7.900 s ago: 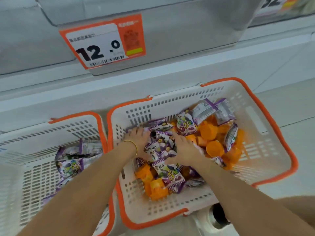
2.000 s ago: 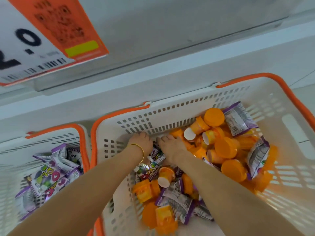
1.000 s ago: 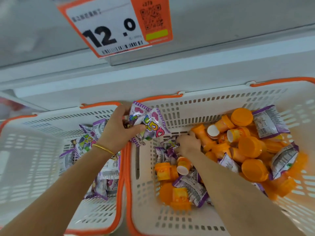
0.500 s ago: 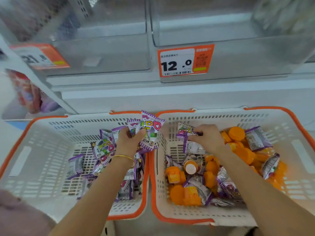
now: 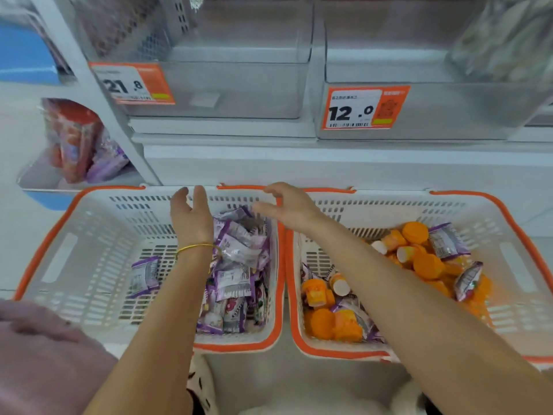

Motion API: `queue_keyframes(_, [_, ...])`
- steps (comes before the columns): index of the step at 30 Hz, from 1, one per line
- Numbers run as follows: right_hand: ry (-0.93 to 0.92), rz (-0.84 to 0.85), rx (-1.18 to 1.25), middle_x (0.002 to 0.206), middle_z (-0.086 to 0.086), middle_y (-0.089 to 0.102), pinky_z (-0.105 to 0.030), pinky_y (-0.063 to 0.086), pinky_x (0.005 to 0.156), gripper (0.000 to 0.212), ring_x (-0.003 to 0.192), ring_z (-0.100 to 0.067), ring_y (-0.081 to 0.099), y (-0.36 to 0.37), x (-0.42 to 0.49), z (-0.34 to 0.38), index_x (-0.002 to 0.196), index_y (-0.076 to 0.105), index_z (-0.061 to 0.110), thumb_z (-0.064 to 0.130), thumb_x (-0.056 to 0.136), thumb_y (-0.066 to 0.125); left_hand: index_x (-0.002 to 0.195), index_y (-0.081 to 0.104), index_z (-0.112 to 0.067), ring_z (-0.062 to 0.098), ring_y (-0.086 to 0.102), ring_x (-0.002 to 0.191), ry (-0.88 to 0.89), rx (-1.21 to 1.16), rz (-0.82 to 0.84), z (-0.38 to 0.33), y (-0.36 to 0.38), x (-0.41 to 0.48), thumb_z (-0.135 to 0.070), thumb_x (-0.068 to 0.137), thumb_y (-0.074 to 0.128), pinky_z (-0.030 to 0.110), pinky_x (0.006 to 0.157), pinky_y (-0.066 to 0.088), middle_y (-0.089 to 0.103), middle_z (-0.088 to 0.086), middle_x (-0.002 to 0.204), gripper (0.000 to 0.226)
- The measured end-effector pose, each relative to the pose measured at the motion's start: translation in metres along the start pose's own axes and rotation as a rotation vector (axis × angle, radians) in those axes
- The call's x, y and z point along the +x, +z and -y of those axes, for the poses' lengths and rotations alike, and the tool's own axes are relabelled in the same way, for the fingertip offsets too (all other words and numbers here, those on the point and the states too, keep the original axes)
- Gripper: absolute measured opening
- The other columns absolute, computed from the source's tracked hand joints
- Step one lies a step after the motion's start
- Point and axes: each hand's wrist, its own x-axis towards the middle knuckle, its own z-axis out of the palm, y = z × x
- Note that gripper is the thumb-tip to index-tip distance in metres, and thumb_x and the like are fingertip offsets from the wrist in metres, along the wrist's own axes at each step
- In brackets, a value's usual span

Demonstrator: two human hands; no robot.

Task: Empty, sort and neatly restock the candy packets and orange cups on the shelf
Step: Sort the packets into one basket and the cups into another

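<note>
The left hand (image 5: 191,218) is held wide with straight fingers and grips nothing, above the left basket (image 5: 89,223). The right hand (image 5: 293,208) is spread wide too, empty, over the rims where the two baskets meet. A pile of purple packets (image 5: 239,265), too many to count, is seen in the left basket, with one lying apart. In the right basket (image 5: 389,205), orange cups (image 5: 425,265) are heaped with at least four packets. Two tags (image 5: 363,107) are fixed to the shelf (image 5: 269,163) above.
</note>
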Motion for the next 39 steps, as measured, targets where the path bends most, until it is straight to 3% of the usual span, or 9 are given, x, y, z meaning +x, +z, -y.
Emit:
queue_keyframes(3, [0.109,-0.044,0.145,0.121,-0.003,0.056,-0.041,0.058,0.077,0.033,0.101,-0.019,0.060,-0.036,-0.026,-0.041,0.126,0.054,0.014,0.024,0.095,0.057,0.127,0.048,-0.006,0.014,0.051,0.109,0.251,-0.063,0.140,-0.006,0.023,-0.028,-0.018,0.096,0.049,0.010,0.083,0.042,0.050,0.006,0.129,0.033])
queue_keyframes(6, [0.262,-0.072,0.009,0.116,-0.006,0.058,-0.037,0.058,0.076,0.024,0.091,-0.020,0.063,-0.069,-0.059,-0.103,0.119,0.059,0.010,0.014,0.096,0.054,0.122,0.054,-0.008,0.009,0.051,0.097,0.455,0.160,0.493,-0.001,0.064,-0.056,-0.010,0.095,0.049,-0.001,0.072,0.038,0.052,0.006,0.124,0.028])
queue_keyframes(9, [0.446,-0.059,-0.048,0.107,-0.011,0.060,-0.042,0.057,0.077,0.023,0.093,-0.026,0.062,-0.076,-0.083,-0.154,0.118,0.058,0.009,0.012,0.096,0.053,0.130,0.051,-0.012,0.015,0.050,0.114,0.478,0.474,0.862,0.021,0.106,-0.078,-0.014,0.097,0.048,0.014,0.094,0.037,0.047,0.007,0.134,0.034])
queue_keyframes(12, [0.518,-0.027,-0.079,0.105,-0.017,0.065,-0.048,0.051,0.089,0.021,0.095,-0.029,0.064,-0.064,-0.084,-0.190,0.114,0.060,0.011,0.016,0.094,0.055,0.138,0.041,-0.011,0.022,0.038,0.132,0.425,0.778,1.053,0.049,0.140,-0.087,-0.019,0.098,0.046,0.030,0.108,0.030,0.039,0.009,0.144,0.041])
queue_keyframes(19, [0.432,0.123,-0.131,0.101,-0.007,0.053,-0.021,0.034,0.061,0.026,0.090,-0.018,0.048,-0.024,-0.052,-0.248,0.121,0.058,0.006,0.013,0.096,0.051,0.122,0.052,-0.006,0.030,0.051,0.113,0.539,1.355,1.122,0.104,0.199,-0.070,-0.013,0.096,0.046,0.037,0.094,0.044,0.050,0.014,0.127,0.027])
queue_keyframes(23, [0.435,0.221,-0.154,0.117,-0.015,0.058,-0.031,0.042,0.076,0.031,0.102,-0.027,0.055,-0.007,-0.027,-0.278,0.123,0.053,0.005,0.023,0.098,0.048,0.128,0.048,-0.005,0.029,0.049,0.116,0.625,1.532,1.232,0.119,0.224,-0.067,-0.018,0.099,0.041,0.036,0.092,0.042,0.047,0.014,0.130,0.032])
queue_keyframes(28, [0.458,0.321,-0.341,0.129,-0.018,0.052,-0.043,0.045,0.093,0.039,0.118,-0.035,0.050,0.013,-0.013,-0.297,0.131,0.040,0.008,0.030,0.099,0.040,0.134,0.041,-0.016,0.032,0.034,0.129,0.513,1.785,1.300,0.137,0.244,-0.063,-0.043,0.100,0.029,0.045,0.101,0.034,0.042,0.012,0.139,0.046])
queue_keyframes(32, [0.518,0.313,-0.390,0.142,-0.018,0.038,-0.042,0.038,0.102,0.044,0.131,-0.033,0.036,0.023,-0.007,-0.296,0.140,0.031,0.006,0.021,0.099,0.040,0.129,0.046,-0.019,0.032,0.033,0.129,0.448,1.832,1.283,0.141,0.255,-0.058,-0.049,0.096,0.035,0.044,0.103,0.031,0.047,0.011,0.136,0.046])
queue_keyframes(39, [0.600,0.221,-0.264,0.134,-0.017,0.045,-0.040,0.043,0.096,0.036,0.119,-0.032,0.048,0.020,-0.001,-0.296,0.120,0.054,0.006,0.033,0.098,0.046,0.121,0.049,-0.019,0.032,0.052,0.107,0.368,1.659,1.303,0.145,0.256,-0.059,-0.040,0.085,0.061,0.041,0.088,0.048,0.045,0.012,0.123,0.044])
